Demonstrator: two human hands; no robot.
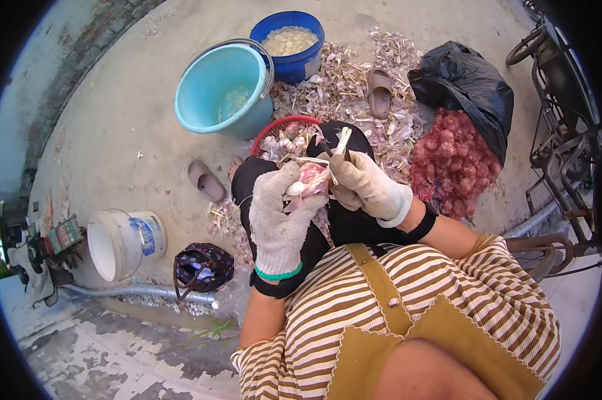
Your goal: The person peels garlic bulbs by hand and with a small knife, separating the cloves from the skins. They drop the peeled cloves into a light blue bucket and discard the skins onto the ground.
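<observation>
My left hand (pixel 277 200), in a white knit glove with a green cuff, is closed around a pink and white garlic bulb (pixel 312 179) with loose skin. Close against it, my gloved right hand (pixel 367 187) grips a small knife (pixel 325 147); its dark, narrow blade points up, and the handle is mostly hidden by the fingers. A pale cut garlic stem (pixel 343 141) sticks up by the right thumb. Beyond both hands, partly between the knees, a red basket (pixel 264 135) holds more garlic bulbs (pixel 287 141).
Ahead stand a light-blue bucket (pixel 187 100) and a dark-blue bucket (pixel 304 69) of peeled cloves. Garlic skins (pixel 394 143) litter the floor around a slipper (pixel 379 93). A red mesh sack (pixel 454 160), black bag (pixel 464 80) and bicycle (pixel 567 160) are right; a white bucket (pixel 107 247) lies left.
</observation>
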